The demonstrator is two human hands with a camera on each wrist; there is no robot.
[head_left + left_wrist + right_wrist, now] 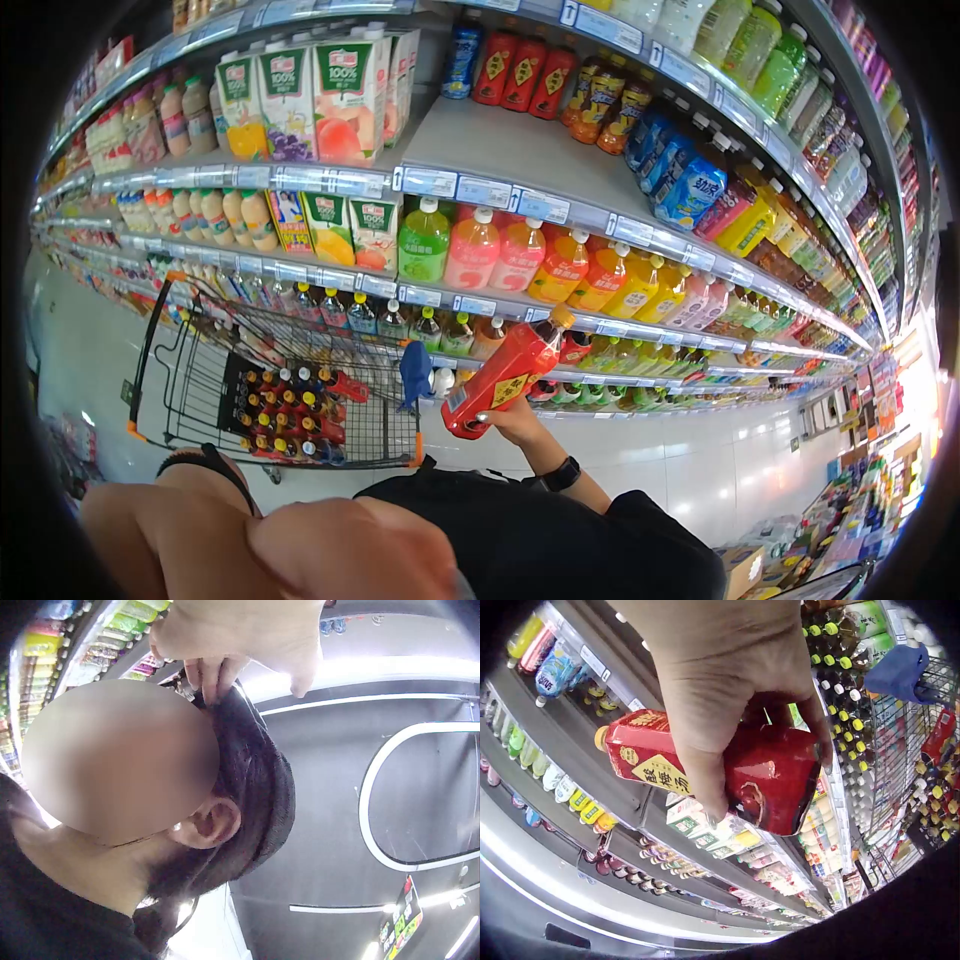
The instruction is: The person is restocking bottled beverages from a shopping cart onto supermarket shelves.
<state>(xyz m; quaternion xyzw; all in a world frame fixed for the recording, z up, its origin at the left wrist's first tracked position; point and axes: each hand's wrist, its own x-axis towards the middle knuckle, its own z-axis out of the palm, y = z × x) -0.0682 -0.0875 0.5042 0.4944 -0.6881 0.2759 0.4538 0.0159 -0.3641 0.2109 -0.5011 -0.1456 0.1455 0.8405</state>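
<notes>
My right hand (727, 682) grips a large red bottle of sour plum drink (505, 375) around its lower body. The bottle has an orange cap and a yellow diamond on its label. It is tilted in front of the shelves, cap toward them, beside the cart's right end. In the left wrist view, my left hand (244, 634) is raised to the front of the dark headwear (259, 780), several fingers pointing down against it. I cannot tell whether those fingers pinch anything there. The left arm (340, 545) shows large and blurred low in the head view.
A wire shopping cart (410, 430) stands at left, with a dark crate (232, 400) of several capped bottles inside. A blue cloth-like piece (415, 375) hangs at its right end. Drink shelves (480, 190) curve across the front, with juice cartons (345, 100) at upper left.
</notes>
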